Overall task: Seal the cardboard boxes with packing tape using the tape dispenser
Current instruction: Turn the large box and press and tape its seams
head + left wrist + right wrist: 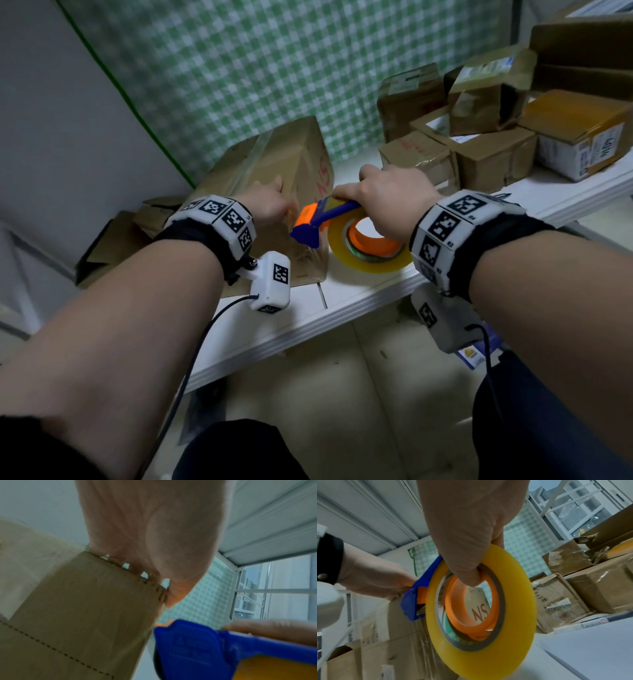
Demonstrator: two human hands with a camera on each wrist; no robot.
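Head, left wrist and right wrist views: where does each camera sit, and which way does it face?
Head: worn high, looking down at both forearms, the left hand, the right hand and the white shelf.
Left wrist: under the palm, looking up along the thumb resting on the cardboard box.
Right wrist: under the palm, looking at fingers hooked through the tape roll.
All three show the blue tape dispenser.

Both forearms reach forward, bare, each wrist banded. The right hand (387,198) curls over what it grips — thumb hooked through from below, fingers wrapped across the top. The left hand (269,202) lies palm-down just beside that grip, fingers (173,599) pressed along an edge — holding nothing.
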